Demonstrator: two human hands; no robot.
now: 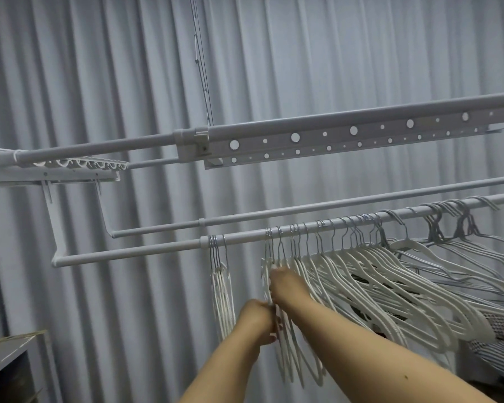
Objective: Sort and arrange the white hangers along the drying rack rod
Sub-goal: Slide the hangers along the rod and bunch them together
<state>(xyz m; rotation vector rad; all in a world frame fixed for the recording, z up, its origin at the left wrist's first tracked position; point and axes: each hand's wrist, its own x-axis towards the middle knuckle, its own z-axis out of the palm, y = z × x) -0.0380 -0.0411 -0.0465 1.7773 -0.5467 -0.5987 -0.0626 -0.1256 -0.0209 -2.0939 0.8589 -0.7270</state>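
We are reaching up with both bare arms beneath a ceiling-hung drying rack, with pleated grey curtains (105,68) hanging behind everything. A perforated upper rail (352,135) is running across the top, suspended on thin cables (202,56), and a bracket with a row of small hooks (82,164) is sitting at the far left. A second, thinner bar (274,211) is lying just behind the drying rack rod (134,251), which is slanting up toward the right. At lower left, the corner of a grey shelf (9,349) is showing.

A small bunch of white hangers (222,295) is hanging alone near the rod's joint, well apart from the main crowd of white hangers (390,289), which is fanning out to the right and blocking our view of whatever dark things are lying behind. Farther right, thin grey wire hangers (474,251) are crowding the rod and tangling over one another.

Our left hand (258,324) is curling its fingers round the lower frames of the leftmost hangers in the main group, gripping them. Our right hand (284,282) is pressing in just above it, fingers closing on the necks of the same hangers, just under their hooks. The two hands are nearly touching.
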